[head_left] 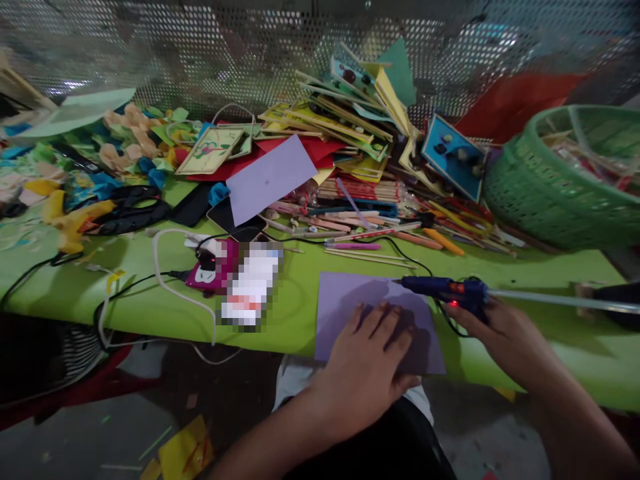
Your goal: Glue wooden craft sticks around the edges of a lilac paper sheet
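A sheet of purple paper (333,313) lies at the front edge of the green table, its near edge jutting over. My left hand (367,363) rests flat on it with the fingers spread. In my right hand (505,333) is a dark blue hot glue gun (445,289), gripped by its handle, with a red light showing. Its nozzle points left, at the far edge of the paper. A long clear glue stick (560,300) sticks out of the back of the gun to the right.
A pink power strip (227,267) with cables and a blurred phone (253,283) lie left of the paper. Behind are thin sticks (370,257), pens, another purple sheet (270,180) and piled cards. A green basket (560,193) stands at right, scissors (133,207) at left.
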Available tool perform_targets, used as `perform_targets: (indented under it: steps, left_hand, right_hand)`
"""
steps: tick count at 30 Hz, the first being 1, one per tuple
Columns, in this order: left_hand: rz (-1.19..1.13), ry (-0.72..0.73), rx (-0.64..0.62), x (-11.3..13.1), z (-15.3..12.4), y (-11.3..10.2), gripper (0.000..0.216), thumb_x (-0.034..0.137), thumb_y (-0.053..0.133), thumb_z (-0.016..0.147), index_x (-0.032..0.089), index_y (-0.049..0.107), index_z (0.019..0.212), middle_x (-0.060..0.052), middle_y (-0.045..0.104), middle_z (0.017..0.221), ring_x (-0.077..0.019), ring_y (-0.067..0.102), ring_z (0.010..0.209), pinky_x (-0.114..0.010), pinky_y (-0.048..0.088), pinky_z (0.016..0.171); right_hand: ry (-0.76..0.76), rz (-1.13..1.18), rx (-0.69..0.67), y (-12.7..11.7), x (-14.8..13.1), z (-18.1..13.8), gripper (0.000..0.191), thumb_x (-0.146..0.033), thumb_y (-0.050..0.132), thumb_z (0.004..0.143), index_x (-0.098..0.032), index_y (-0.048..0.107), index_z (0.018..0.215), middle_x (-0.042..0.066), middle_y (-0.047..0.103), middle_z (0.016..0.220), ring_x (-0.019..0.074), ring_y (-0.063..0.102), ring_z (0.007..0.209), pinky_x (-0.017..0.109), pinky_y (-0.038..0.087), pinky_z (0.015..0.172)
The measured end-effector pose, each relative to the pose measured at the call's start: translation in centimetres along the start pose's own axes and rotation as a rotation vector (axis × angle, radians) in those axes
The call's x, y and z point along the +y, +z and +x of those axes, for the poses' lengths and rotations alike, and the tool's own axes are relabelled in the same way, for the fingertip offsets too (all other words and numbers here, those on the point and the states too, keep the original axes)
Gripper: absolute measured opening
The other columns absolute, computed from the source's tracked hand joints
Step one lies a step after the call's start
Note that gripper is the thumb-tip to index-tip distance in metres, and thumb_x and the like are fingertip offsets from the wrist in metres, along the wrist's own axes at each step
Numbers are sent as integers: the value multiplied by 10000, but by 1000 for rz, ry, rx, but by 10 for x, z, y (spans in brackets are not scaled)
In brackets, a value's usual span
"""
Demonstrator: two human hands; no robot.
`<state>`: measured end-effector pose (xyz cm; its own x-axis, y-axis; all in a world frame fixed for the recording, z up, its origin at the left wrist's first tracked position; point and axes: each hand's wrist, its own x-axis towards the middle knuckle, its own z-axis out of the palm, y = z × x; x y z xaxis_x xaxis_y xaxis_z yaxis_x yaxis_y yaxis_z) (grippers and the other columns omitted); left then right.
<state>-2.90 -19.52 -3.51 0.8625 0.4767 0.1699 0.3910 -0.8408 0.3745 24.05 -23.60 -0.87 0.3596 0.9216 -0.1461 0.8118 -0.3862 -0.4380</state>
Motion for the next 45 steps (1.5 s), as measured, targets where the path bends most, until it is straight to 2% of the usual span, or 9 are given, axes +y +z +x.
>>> perform_targets:
  steps: [5,12,16,21,24,32,38,42,45]
  left_hand:
    - [-34,-3,-3,1,4,10,641,614,422,1073,199,481,1558,-106,437,1676,-316,362,1564,-572,316,1274]
    - [-45,3,-17,-1,3,12,610,587,470,1068,202,495,1541,-112,441,1671,-310,359,1565,-579,311,1273]
    - [-47,3,-12,-2,3,14,608,578,481,1067,207,485,1549,-105,425,1681,-304,344,1570,-575,305,1276]
    - [-54,7,3,-3,2,17,587,558,500,1066,215,489,1542,-90,427,1680,-296,350,1563,-571,304,1279]
    - [-57,8,16,-3,3,18,583,553,517,1061,215,497,1535,-92,433,1675,-292,360,1556,-566,311,1275]
    - [-57,11,-3,-3,3,18,567,509,543,1061,215,486,1543,-84,424,1680,-293,348,1562,-567,311,1279]
    - [-79,-12,12,-3,4,19,532,501,535,1067,234,502,1526,-73,437,1673,-277,349,1567,-572,301,1290]
    - [-93,-34,26,-1,6,18,511,483,544,1065,216,525,1501,-81,467,1655,-284,376,1554,-577,328,1279]
    - [-108,-34,26,-1,7,18,503,454,567,1059,207,531,1496,-88,473,1652,-289,381,1552,-585,335,1274]
  right_hand:
    - [-8,-16,-7,0,-3,2,525,-739,504,821,-244,661,740,98,723,706,320,667,690,404,496,671]
    - [-44,-24,-35,0,-15,6,458,-683,496,835,-258,635,731,118,738,740,340,688,736,409,487,668]
    - [-59,-35,-20,3,-19,7,438,-685,510,817,-275,590,686,100,714,683,317,672,693,399,482,658]
    - [-8,-63,-24,0,-11,5,451,-680,503,816,-259,624,708,133,741,731,345,694,736,413,482,672]
    - [22,-51,-8,-1,-5,4,485,-709,493,806,-257,648,719,113,730,701,342,687,702,414,485,657]
    - [-48,-20,-22,3,-15,7,501,-726,487,777,-262,651,685,96,693,623,324,651,621,408,483,601]
    - [30,44,26,-1,-1,2,547,-778,538,736,-249,656,662,63,680,620,295,636,630,381,481,588]
    - [90,175,3,-4,8,-3,594,-774,584,733,-204,744,779,36,678,645,266,621,655,351,499,604]
    - [106,174,8,-5,7,-4,600,-759,603,723,-186,763,804,38,671,652,260,606,656,341,480,588]
